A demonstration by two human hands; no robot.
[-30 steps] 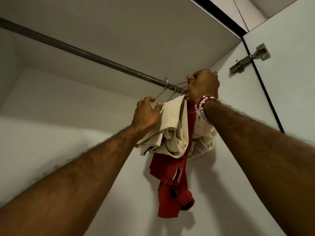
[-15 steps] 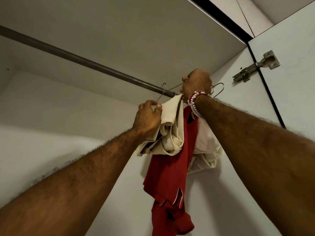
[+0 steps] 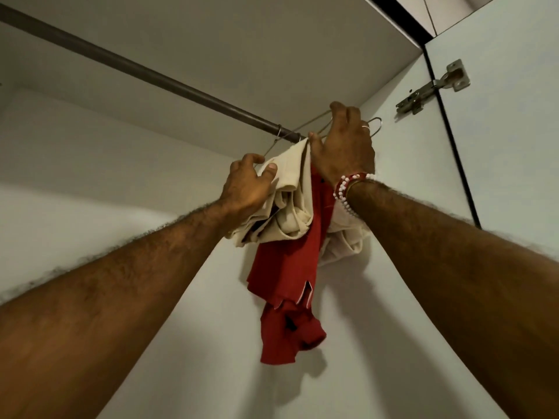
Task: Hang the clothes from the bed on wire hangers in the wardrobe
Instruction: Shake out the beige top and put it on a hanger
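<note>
I look up into the wardrobe at the dark hanging rail (image 3: 145, 72). A beige garment (image 3: 292, 204) hangs bunched on a wire hanger hooked on the rail's right end. My left hand (image 3: 249, 184) grips its folded upper edge. A red shirt (image 3: 287, 285) dangles just right of it, reaching lower. My right hand (image 3: 343, 146) holds the wire hanger (image 3: 373, 125) of the red shirt up by the rail, with the hook poking out to the right. A second pale garment (image 3: 348, 240) bulges behind my right wrist.
The white wardrobe side wall (image 3: 402, 164) stands close on the right. The open door carries a metal hinge (image 3: 432, 86). The wardrobe top panel (image 3: 257, 40) sits just above the rail. The rail's left stretch is bare.
My right hand has shifted a little right and up with the wire hanger, and the red shirt swung with it. My left hand keeps its grip on the beige garment.
</note>
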